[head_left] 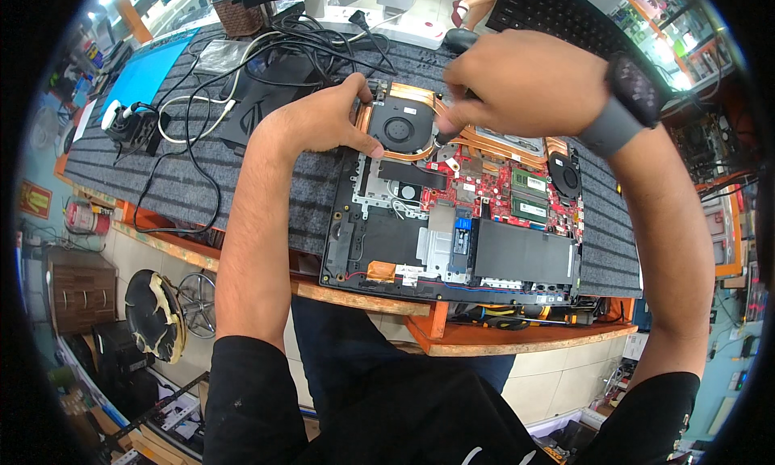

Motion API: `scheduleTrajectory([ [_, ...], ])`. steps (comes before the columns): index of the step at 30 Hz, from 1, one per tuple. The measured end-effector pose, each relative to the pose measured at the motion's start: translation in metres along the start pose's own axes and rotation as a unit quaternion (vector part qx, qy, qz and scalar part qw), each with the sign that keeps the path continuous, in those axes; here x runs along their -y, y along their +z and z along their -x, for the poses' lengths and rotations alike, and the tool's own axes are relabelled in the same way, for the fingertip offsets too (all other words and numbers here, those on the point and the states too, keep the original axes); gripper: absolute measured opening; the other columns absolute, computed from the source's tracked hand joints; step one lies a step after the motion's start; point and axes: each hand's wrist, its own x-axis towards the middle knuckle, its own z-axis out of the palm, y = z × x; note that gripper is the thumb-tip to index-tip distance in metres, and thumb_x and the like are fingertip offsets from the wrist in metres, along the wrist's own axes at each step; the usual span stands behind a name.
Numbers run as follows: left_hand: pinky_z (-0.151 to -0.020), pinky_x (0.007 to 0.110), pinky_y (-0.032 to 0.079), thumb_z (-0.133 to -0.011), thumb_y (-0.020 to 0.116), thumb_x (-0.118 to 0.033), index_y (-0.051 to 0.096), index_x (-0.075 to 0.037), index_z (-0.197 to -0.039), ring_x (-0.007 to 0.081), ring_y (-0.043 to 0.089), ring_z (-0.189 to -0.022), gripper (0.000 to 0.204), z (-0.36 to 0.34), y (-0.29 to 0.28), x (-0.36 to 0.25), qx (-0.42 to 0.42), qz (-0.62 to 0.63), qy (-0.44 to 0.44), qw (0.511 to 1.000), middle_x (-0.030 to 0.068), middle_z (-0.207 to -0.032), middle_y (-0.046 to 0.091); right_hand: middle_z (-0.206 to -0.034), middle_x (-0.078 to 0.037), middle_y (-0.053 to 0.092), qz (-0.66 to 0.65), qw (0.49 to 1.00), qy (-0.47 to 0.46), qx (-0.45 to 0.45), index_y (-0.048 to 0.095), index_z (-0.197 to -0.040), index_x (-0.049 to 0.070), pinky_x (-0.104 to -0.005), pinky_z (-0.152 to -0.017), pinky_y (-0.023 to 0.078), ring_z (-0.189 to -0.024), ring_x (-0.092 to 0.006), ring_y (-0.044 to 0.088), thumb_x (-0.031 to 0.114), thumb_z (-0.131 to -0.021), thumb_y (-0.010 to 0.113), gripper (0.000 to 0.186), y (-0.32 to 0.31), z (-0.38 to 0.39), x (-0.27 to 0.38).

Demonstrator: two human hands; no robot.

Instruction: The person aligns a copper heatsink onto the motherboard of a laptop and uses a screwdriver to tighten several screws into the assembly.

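An opened laptop chassis [412,243] lies on a striped mat, showing a red circuit board [492,174], copper heat pipes [492,146] and a dark fan at the right [565,173]. My left hand [323,122] grips the left fan [397,127] at its left edge, thumb on the lower corner and fingers at the upper one. My right hand [517,85], wearing a watch, is curled over that fan's right side, thumb down by the copper pipe. Its fingertips are partly hidden and slightly blurred, so what they hold is unclear.
Tangled cables [299,41] and a black device [258,102] sit behind my left arm, with a blue mat [145,73] farther left. A black keyboard [565,17] is at the back right. A stool [149,312] stands left below the bench. Another person's foot [460,13] shows beyond the bench.
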Motion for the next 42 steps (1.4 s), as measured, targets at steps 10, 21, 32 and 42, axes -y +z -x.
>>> scheduleTrajectory([
  [10, -0.085, 0.039, 0.052, -0.063, 0.094, -0.032, 0.050, 0.003, -0.125, 0.0312, 0.068, -0.096, 0.083, 0.002, -0.003, -0.009, 0.009, 0.000, -0.010, 1.000, 0.0231, -0.103, 0.069, -0.086, -0.015, 0.069, -0.042, 0.999, -0.012, -0.027, 0.067, -0.103, 0.007, -0.0464, -0.080, 0.052, -0.091, -0.0344, 0.067, 0.029, -0.090, 0.072, 0.026, 0.004, 0.005, -0.004],
  [21, -0.081, 0.037, 0.050, -0.062, 0.094, -0.037, 0.052, 0.002, -0.127, 0.0274, 0.065, -0.090, 0.086, 0.000, 0.000, -0.004, 0.003, 0.002, -0.007, 1.000, 0.0185, -0.098, 0.067, -0.078, -0.015, 0.069, 0.032, 0.999, -0.036, -0.024, 0.072, -0.090, 0.006, -0.0447, -0.075, 0.054, -0.081, -0.0338, 0.070, 0.033, -0.090, 0.071, 0.028, 0.006, -0.002, -0.005],
  [32, -0.076, 0.034, 0.050, -0.062, 0.094, -0.038, 0.052, 0.003, -0.126, 0.0242, 0.064, -0.085, 0.087, -0.001, 0.000, 0.001, 0.000, 0.004, 0.004, 1.000, 0.0161, -0.093, 0.066, -0.077, -0.014, 0.070, 0.012, 0.999, -0.035, -0.030, 0.072, -0.094, 0.006, -0.0451, -0.074, 0.054, -0.080, -0.0336, 0.070, 0.037, -0.091, 0.070, 0.031, 0.007, -0.002, -0.008],
  [42, -0.072, 0.033, 0.048, -0.062, 0.094, -0.037, 0.054, 0.003, -0.125, 0.0208, 0.060, -0.080, 0.085, 0.001, 0.000, -0.002, -0.004, -0.002, -0.001, 1.000, 0.0106, -0.086, 0.062, -0.073, -0.016, 0.068, 0.033, 0.996, -0.046, -0.068, 0.072, -0.087, 0.004, -0.0456, -0.072, 0.054, -0.076, -0.0345, 0.069, 0.037, -0.092, 0.067, 0.033, 0.011, -0.006, -0.006],
])
